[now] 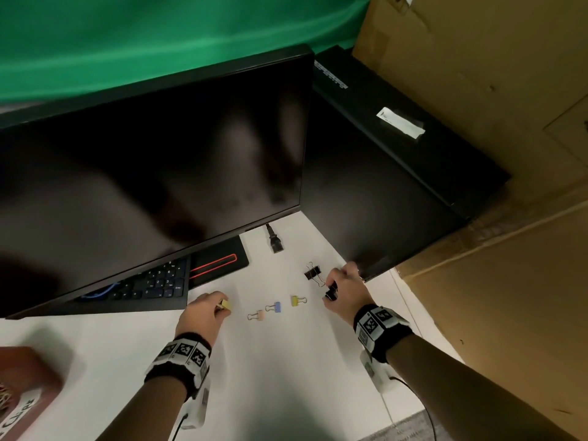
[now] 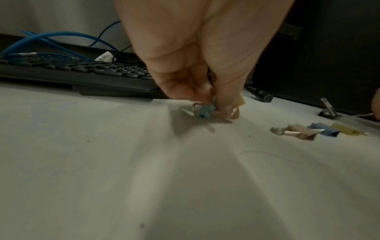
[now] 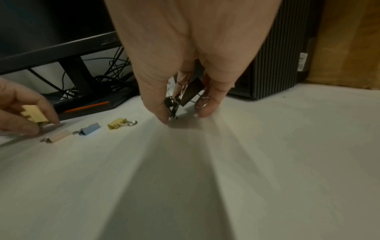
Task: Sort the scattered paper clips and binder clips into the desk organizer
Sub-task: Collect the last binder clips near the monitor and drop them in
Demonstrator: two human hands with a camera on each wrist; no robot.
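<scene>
Clips pinched in both my hands, three more loose on the white desk.

Left of the loose blue metal binder clip [image 1: 276, 307], my left hand [image 1: 203, 310] grips a pale yellow binder clip [image 1: 226, 304] plus a small blue one [image 2: 205, 110]; right of it, my right hand [image 1: 345, 289] clamps black binder clips [image 3: 190, 91]. Overfull fingers could spill them; the brown organizer [image 1: 47, 374] sits far left.

Office desk: monitor [image 1: 152, 173], keyboard [image 1: 149, 286], computer tower [image 3: 275, 68].
</scene>
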